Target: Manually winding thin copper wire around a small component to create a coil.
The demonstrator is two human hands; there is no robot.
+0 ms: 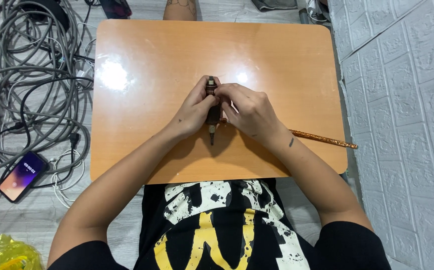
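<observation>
I see my left hand wrapped around a small dark tool, holding it upright-lengthwise to steady it. My right hand pinches its top end, fingers closed. A glittery orange stick lies under my right wrist on the worktop.

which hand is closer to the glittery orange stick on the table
Right. The right hand lies over the glittery orange stick's inner end; the left hand is farther away, beyond the small dark tool both hands hold.
</observation>
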